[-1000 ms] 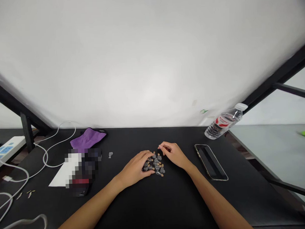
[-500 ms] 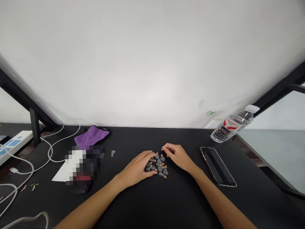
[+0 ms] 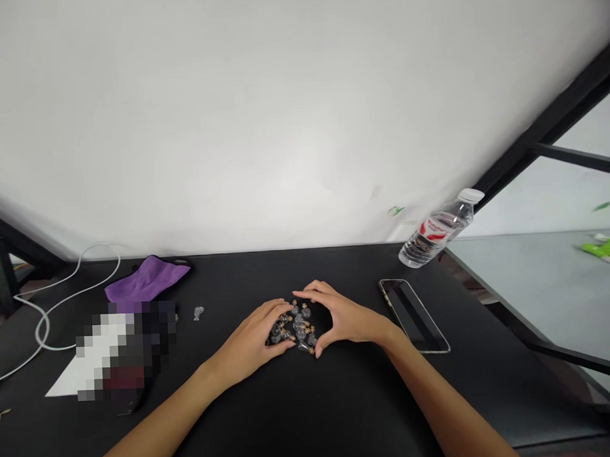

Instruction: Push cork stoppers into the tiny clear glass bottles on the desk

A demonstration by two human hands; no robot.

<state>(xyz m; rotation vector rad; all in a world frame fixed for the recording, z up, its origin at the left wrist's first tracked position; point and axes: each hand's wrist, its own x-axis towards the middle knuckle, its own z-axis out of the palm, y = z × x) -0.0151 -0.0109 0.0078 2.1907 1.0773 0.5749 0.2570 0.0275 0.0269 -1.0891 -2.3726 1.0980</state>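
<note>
Several small clear glass bottles with cork stoppers [image 3: 301, 330] lie in a loose heap on the black tabletop [image 3: 291, 415]. Curved around the heap's left side is my left hand [image 3: 249, 342], thumb and fingers apart, partly covering some of the bottles. My right hand [image 3: 352, 320] arches around the right side, its thumb near the front edge and its fingers at the back. Neither hand lifts anything. Apart from the heap, to the left, lies one small clear piece [image 3: 198, 313] that looks like another little bottle.
On the right, a phone [image 3: 415, 316] lies flat and a tilted water bottle [image 3: 438, 232] stands behind it. To the left are a purple cloth [image 3: 147, 279], a partly blurred item with white paper [image 3: 65, 380] and a white cable [image 3: 46, 311]. A white wall [image 3: 281, 122] rises behind.
My right hand has opened from a loosely curled pose and moved in around the heap's right side. My left hand stays at the heap. The whole view has turned somewhat right.
</note>
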